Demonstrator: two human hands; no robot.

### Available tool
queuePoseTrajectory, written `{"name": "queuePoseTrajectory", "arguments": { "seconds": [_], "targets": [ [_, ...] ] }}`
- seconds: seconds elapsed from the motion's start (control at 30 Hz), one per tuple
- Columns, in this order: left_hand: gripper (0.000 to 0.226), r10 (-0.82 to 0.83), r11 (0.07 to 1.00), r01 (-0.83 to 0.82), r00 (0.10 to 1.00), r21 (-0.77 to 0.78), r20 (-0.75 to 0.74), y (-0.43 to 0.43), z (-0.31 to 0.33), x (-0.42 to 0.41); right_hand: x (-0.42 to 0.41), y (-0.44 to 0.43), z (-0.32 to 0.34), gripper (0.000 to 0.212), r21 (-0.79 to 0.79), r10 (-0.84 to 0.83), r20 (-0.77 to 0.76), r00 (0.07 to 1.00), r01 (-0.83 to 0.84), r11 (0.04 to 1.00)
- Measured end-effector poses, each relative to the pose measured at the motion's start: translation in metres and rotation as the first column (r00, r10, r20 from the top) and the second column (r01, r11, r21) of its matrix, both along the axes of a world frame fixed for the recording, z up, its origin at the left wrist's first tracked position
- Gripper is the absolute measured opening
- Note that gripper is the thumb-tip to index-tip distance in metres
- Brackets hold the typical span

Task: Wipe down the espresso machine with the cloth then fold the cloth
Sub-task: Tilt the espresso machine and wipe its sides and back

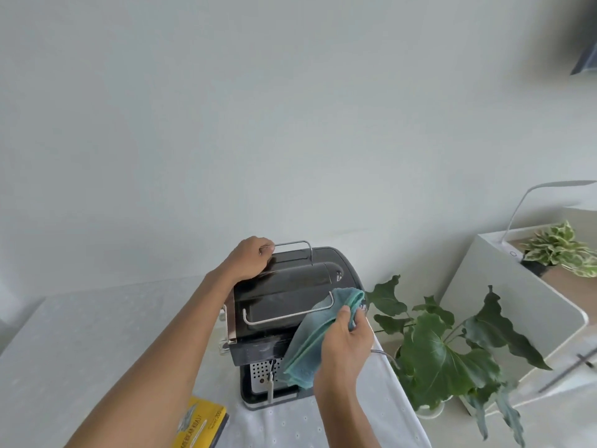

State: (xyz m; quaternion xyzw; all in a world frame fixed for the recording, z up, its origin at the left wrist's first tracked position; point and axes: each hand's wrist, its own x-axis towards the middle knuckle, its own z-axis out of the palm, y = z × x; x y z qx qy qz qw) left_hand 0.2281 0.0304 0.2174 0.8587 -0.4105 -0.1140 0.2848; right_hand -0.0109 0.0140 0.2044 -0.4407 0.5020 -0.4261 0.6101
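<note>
At the near edge of the tabletop (97, 334), covered in pale dotted fabric, lies a yellow packet (200, 425) with dark print, partly cut off by the frame; beyond it the right hand (347, 342) is closed around a bunch of the cloth (310, 337), a teal microfibre piece, soft and rumpled, whose upper part is pressed on the right front corner of the espresso machine (290, 305) while its lower part hangs down over the machine's front; the machine stands near the right edge of the tabletop, a dark glossy body with streaky reflections, chrome rails on top and a perforated metal drip tray at its base; farther back the left hand (250, 258) curls around the rear top rail at the machine's back left corner; just off the right edge a large-leaved green plant (445, 347) stands in a white pot, and behind it a white lamp (529, 202) bends over a variegated plant (559, 247).
</note>
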Motion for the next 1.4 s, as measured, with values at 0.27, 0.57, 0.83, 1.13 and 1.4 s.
{"name": "queuePoseTrajectory", "arguments": {
  "seconds": [0.27,0.57,0.83,1.13,1.4],
  "targets": [
    [0.036,0.009,0.994,0.007,0.990,0.110,-0.143,-0.015,0.014,0.008,0.016,-0.014,0.024,0.028,0.112,-0.014,0.122,0.992,0.001,0.994],
    [0.044,0.130,0.991,-0.133,0.977,-0.008,-0.167,0.039,0.060,-0.028,0.044,-0.083,0.050,0.041,-0.228,0.287,-0.081,0.954,-0.298,0.927],
    [0.050,0.339,0.845,-0.481,0.819,-0.234,-0.463,0.066,0.043,-0.081,0.064,-0.104,0.065,0.045,-0.433,0.492,-0.442,0.750,-0.659,0.615],
    [0.043,0.446,0.694,-0.675,0.675,-0.249,-0.588,0.062,0.017,-0.101,0.074,-0.117,0.040,0.038,-0.356,0.535,-0.556,0.636,-0.764,0.538],
    [0.047,0.430,0.697,-0.674,0.667,-0.246,-0.608,0.055,0.006,-0.106,0.071,-0.127,0.022,0.028,-0.361,0.477,-0.602,0.640,-0.752,0.552]
  ]
}}
